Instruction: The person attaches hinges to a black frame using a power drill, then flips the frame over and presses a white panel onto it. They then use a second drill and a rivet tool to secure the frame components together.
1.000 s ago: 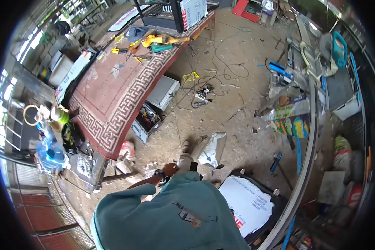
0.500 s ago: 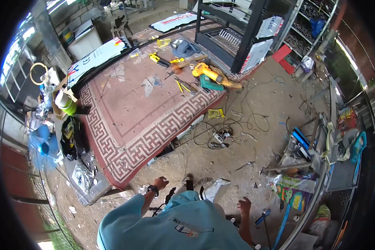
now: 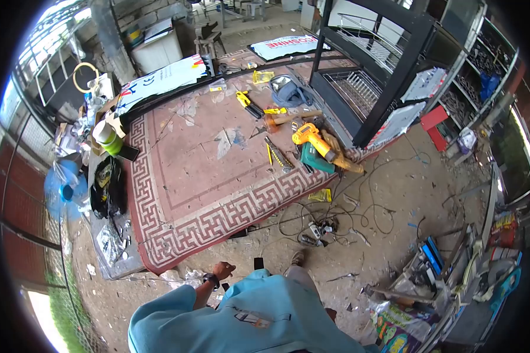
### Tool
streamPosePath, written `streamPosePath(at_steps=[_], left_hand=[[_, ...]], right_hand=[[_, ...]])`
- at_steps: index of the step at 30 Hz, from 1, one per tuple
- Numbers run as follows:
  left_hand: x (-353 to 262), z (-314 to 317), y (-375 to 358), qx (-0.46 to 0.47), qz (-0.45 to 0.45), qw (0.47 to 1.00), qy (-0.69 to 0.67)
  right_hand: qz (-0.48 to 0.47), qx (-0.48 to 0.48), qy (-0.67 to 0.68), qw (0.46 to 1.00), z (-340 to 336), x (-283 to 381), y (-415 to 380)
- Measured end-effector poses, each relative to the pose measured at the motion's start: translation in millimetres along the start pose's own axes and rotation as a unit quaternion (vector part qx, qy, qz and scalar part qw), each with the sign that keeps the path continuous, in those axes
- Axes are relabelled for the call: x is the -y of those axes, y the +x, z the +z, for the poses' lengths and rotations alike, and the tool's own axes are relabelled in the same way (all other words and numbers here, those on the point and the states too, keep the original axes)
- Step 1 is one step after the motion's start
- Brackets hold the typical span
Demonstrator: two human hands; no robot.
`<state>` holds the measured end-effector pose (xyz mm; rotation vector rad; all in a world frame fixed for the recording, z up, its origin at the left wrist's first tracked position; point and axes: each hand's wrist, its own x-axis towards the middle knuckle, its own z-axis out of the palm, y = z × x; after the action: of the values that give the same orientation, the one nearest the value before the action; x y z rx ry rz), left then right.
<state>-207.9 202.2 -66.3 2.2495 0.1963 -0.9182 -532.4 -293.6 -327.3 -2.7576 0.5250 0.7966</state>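
My left hand (image 3: pixel 222 270), with a dark watch on its wrist, hangs beside my body near the carpet's front edge. It holds nothing I can see, and its fingers look loosely apart. Only a small part of my right hand (image 3: pixel 331 314) shows past my shirt; its fingers are hidden. On the patterned red carpet (image 3: pixel 188 159) ahead lie a yellow-orange power drill (image 3: pixel 313 140), a green power tool (image 3: pixel 316 159), a wooden-handled mallet (image 3: pixel 275 122) and yellow-and-black cutters (image 3: pixel 250 105). Neither hand touches these tools.
A black metal frame with wire racks (image 3: pixel 365 120) stands at the carpet's far right. Tangled cables (image 3: pixel 359 215) lie on the dirt floor. Scrap and bags (image 3: pixel 403 323) are heaped at right. A black plastic bag (image 3: pixel 107 187) and a blue water bottle (image 3: pixel 65 191) are at left.
My view has shifted, so the carpet and rack sit further right. One foot has come forward. My right hand has dropped mostly out of sight behind my shirt.
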Motion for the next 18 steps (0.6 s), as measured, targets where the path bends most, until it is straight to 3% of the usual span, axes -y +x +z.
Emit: streamPosePath(at_steps=[1, 4, 5, 7, 8, 10, 11, 13, 16, 17, 18], left_hand=[[-9.7, 9.1, 2.3, -0.007, -0.005, 1.0, -0.009], [-37.8, 29.7, 10.7, -0.03, -0.043, 0.998, -0.034], [-50.0, 34.5, 16.5, -0.037, -0.049, 0.997, -0.048], [-79.9, 32.6, 23.0, 0.006, -0.02, 0.99, -0.142], [-102.0, 26.1, 23.4, 0.014, -0.054, 0.996, -0.076], [-113.4, 15.8, 29.3, 0.001, -0.043, 0.996, -0.079], [-117.4, 9.2, 33.4, -0.004, -0.02, 0.997, -0.071], [-134.0, -16.0, 30.3, -0.021, -0.026, 0.993, -0.11], [-156.0, -56.2, 47.9, -0.067, 0.04, 0.98, -0.182], [-164.3, -71.9, 58.5, -0.121, 0.078, 0.98, -0.138], [-174.2, -85.9, 71.1, -0.155, 0.102, 0.965, -0.187]], right_hand=[[-0.071, -0.012, -0.107, 0.992, -1.8, -9.8, 8.8], [-0.058, 0.007, -0.088, 0.994, -37.8, -22.7, 72.4], [-0.16, -0.062, -0.121, 0.978, -55.4, -30.2, 103.4], [-0.137, 0.02, 0.054, 0.989, -131.2, -11.1, 155.3], [-0.103, 0.068, 0.188, 0.974, -184.0, 10.8, 167.4], [0.057, 0.176, 0.527, 0.83, -292.3, 74.8, 171.2], [0.082, 0.2, 0.58, 0.786, -336.8, 108.0, 169.0], [0.082, 0.224, 0.589, 0.772, -381.7, 155.1, 179.2], [-0.007, 0.302, 0.526, 0.795, -394.8, 195.3, 227.2], [-0.012, 0.306, 0.519, 0.798, -396.1, 208.5, 242.5], [-0.322, 0.214, 0.279, 0.879, -400.1, 230.2, 247.3]])
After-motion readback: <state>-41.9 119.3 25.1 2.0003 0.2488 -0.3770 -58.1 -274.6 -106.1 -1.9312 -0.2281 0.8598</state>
